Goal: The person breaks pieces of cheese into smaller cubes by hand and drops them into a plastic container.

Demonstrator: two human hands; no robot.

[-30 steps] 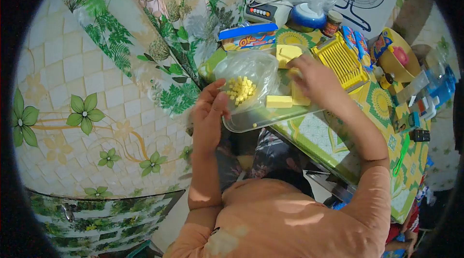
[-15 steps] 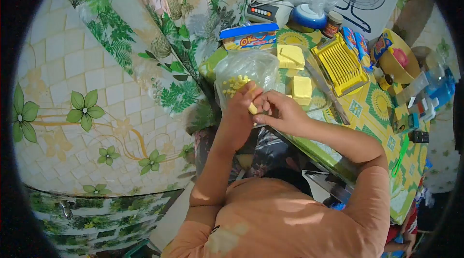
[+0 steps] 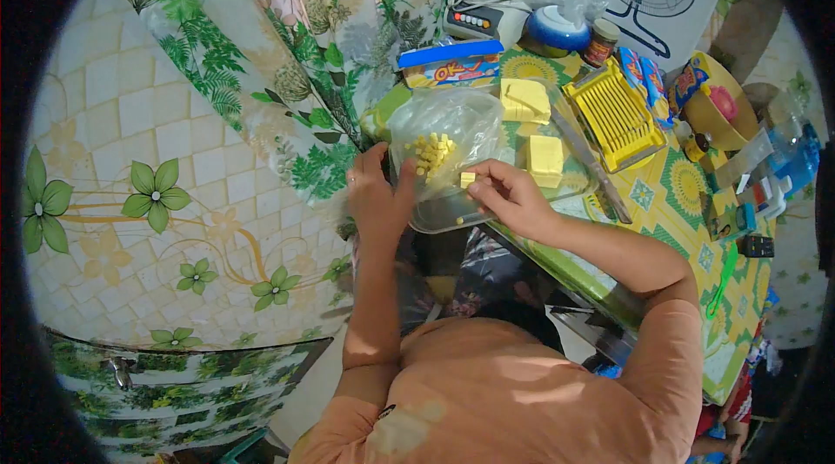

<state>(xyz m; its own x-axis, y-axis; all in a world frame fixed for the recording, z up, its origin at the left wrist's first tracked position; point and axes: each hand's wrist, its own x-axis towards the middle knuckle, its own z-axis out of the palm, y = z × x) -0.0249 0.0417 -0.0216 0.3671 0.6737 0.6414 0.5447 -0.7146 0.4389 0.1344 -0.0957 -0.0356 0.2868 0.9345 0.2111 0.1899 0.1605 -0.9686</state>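
Note:
A short piece of what looks like cheese (image 3: 468, 179) is pinched between the thumb and fingers of my right hand (image 3: 515, 201). At the left edge of a clear plastic bag (image 3: 474, 129), my left hand (image 3: 379, 199) has its thumb apart from its fingers. No object shows in it, though whether it touches the bag I cannot tell. Small yellow cubes (image 3: 432, 153) lie in a heap on the bag between my hands. Beneath is a clear tray (image 3: 444, 222) with a couple of loose crumbs. Two larger yellow blocks, one sliced (image 3: 524, 102) and one squarer (image 3: 544, 160), stand to the right.
A knife (image 3: 600, 173) lies right of the blocks, beside a yellow slotted slicer (image 3: 613, 114). Behind stand a blue-lidded box (image 3: 452, 64), a blender (image 3: 487, 12), a blue-and-white container (image 3: 557, 29) and a jar (image 3: 600, 42). A yellow bowl (image 3: 735, 116) is far right.
My hands were together over the bag with a yellow stick between them. They have parted: left hand to the bag's left edge, right hand slightly right with a piece. The cube heap is uncovered.

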